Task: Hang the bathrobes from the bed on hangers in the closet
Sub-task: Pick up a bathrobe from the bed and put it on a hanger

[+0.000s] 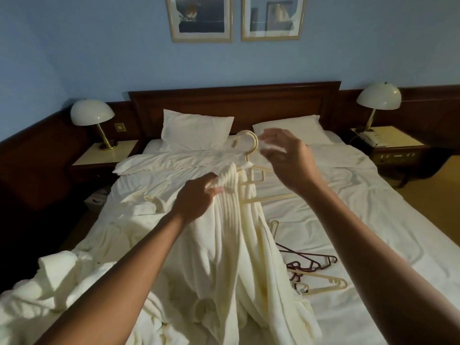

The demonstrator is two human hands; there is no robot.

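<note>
A cream ribbed bathrobe hangs over the bed, draped on a cream plastic hanger whose hook points up toward the pillows. My left hand grips the robe's fabric at the hanger's left shoulder and holds both up. My right hand hovers just right of the hook, blurred, fingers spread and holding nothing. A second cream bathrobe lies crumpled on the bed's near left corner.
Several loose hangers, cream and dark, lie on the sheet to the right of the robe. Two pillows sit against the wooden headboard. Nightstands with dome lamps flank the bed on both sides.
</note>
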